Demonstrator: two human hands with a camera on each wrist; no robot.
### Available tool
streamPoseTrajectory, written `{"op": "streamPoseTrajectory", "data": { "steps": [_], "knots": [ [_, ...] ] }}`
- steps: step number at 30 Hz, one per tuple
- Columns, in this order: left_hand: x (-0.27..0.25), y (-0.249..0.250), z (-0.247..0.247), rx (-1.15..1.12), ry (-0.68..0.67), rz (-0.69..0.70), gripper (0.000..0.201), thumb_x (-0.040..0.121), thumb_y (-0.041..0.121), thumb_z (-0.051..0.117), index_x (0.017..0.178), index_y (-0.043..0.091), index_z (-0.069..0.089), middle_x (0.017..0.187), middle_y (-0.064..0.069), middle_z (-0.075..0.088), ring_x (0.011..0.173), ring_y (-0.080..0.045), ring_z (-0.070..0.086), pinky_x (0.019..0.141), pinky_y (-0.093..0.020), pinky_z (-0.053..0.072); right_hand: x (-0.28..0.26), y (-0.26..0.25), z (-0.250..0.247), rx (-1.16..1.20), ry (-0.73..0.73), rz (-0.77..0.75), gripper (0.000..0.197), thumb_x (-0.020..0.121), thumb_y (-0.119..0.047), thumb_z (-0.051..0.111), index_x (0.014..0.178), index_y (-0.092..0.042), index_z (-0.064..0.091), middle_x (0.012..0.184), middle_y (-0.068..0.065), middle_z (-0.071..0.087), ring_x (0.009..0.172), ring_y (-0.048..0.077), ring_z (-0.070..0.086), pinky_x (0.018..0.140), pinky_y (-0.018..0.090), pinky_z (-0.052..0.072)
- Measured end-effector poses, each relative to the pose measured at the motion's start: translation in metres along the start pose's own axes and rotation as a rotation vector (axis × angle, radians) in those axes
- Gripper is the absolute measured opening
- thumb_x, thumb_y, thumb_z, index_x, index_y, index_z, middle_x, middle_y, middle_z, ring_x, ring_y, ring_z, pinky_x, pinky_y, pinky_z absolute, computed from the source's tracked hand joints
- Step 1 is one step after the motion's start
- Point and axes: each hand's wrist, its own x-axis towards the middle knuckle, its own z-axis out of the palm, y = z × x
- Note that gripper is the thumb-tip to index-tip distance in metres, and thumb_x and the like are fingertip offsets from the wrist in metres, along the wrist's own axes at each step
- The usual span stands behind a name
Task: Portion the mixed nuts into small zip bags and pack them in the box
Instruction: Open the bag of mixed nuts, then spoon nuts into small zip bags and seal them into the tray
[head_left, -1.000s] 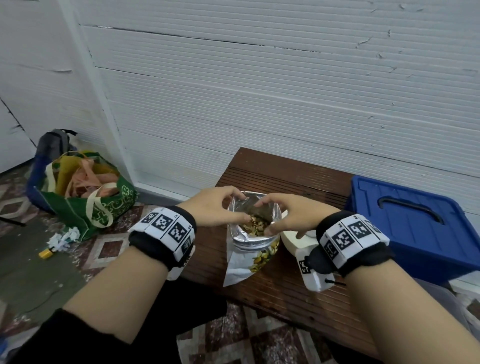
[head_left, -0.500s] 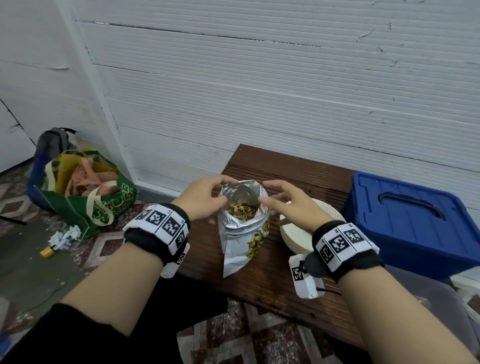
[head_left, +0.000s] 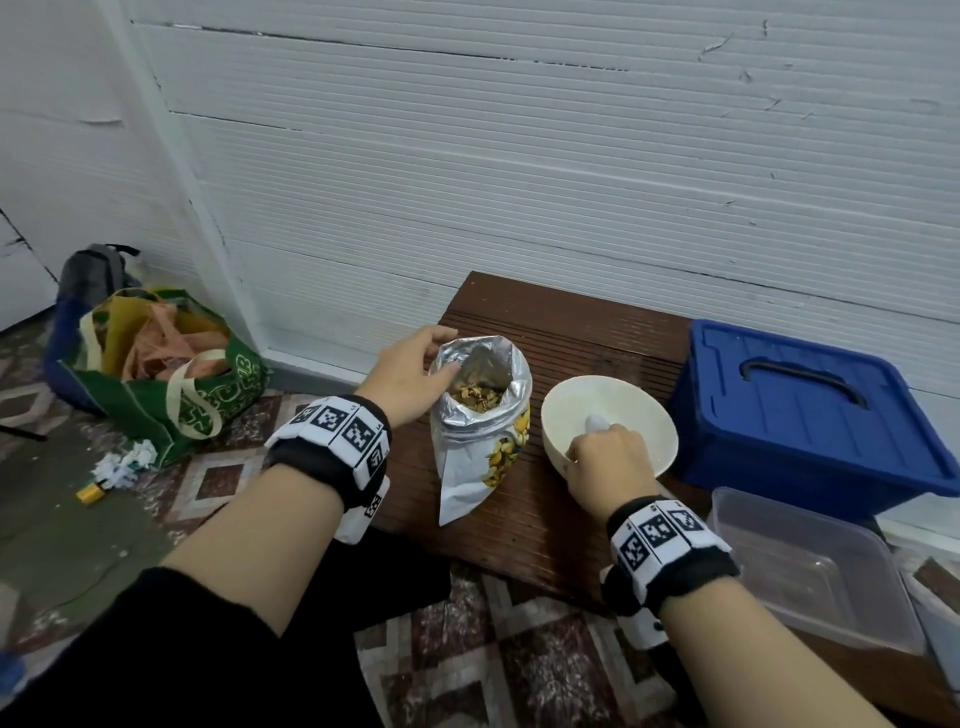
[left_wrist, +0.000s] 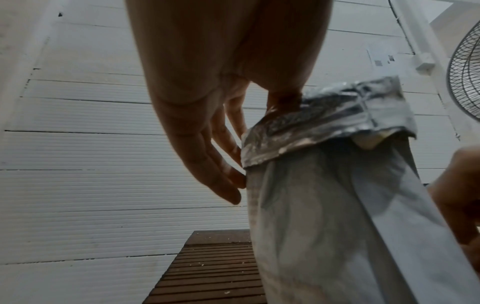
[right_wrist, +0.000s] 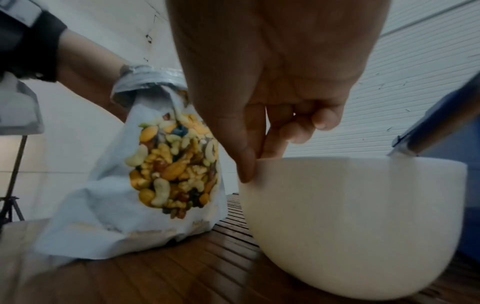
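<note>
Your left hand (head_left: 410, 374) pinches the rolled-down foil rim of the nut bag (head_left: 480, 431), thumb on the near left side of the mouth and fingers (left_wrist: 223, 164) lying straight down the outer wall. The bag stands upright and open near the middle of the bench (head_left: 561, 332), towards its left edge, with mixed nuts (head_left: 475, 396) visible inside. Your right hand (head_left: 608, 462) grips the near rim of the white bowl (head_left: 613, 400), thumb on the outside, forefinger hooked over the edge and the other fingers curled. The bowl sits just right of the bag, not quite touching as far as the head view shows. A pale, blurred thing pokes up inside the bowl by your knuckles; cannot tell what it is. A blue lidded box (head_left: 810, 415) with a dark handle sits just right of the bowl at the bench's right end. A clear plastic tub (head_left: 810, 566) sits at the near right corner, in front of the blue box. On the floor to the left are a green tote (head_left: 171, 384), a grey backpack (head_left: 93, 270) behind it and crumpled paper (head_left: 124, 462).
</note>
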Motion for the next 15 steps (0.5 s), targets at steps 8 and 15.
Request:
{"op": "streamPoseTrajectory", "data": {
  "steps": [8,15],
  "knots": [
    [-0.005,0.0,0.005,-0.002,0.05,-0.019,0.037,0.095,0.02,0.056,0.131,0.017,0.049,0.108,0.007,0.051,0.097,-0.011,0.053,0.086,-0.024,0.041,-0.04,-0.024,0.003,0.127,0.025,-0.019,0.028,0.09,-0.026,0.049,0.102,-0.017,0.073,0.099,0.009,0.058,0.1,0.029,0.054,0.082,0.033,0.038],
    [-0.006,0.001,0.006,0.005,0.069,-0.024,0.037,0.096,0.021,0.056,0.132,0.015,0.049,0.107,0.007,0.05,0.096,-0.01,0.051,0.085,-0.022,0.039,-0.061,-0.018,-0.013,0.237,0.079,0.019,0.036,0.09,-0.049,0.051,0.113,-0.025,0.064,0.111,0.002,0.06,0.107,0.023,0.05,0.09,0.034,0.037]
  ]
}}
